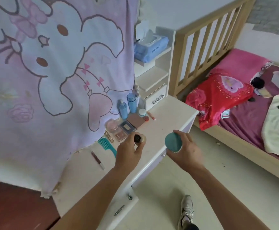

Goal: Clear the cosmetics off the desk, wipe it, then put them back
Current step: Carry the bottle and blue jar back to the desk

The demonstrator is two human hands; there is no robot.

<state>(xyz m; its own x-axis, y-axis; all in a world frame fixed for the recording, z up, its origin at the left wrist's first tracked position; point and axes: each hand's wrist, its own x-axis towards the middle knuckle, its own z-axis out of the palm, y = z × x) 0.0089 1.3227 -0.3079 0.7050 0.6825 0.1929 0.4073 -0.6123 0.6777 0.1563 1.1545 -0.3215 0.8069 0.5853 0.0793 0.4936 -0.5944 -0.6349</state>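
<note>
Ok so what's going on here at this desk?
A person stands at a white desk, gripping a small dark-capped bottle in the left hand and a round teal compact in the right hand, just past the desk's front edge. Other cosmetics lie on the desk near the hanging cartoon blanket: a tall blue bottle, a brown palette, a teal comb and a lip gloss tube. Whether things are coming off or going back can't be told.
</note>
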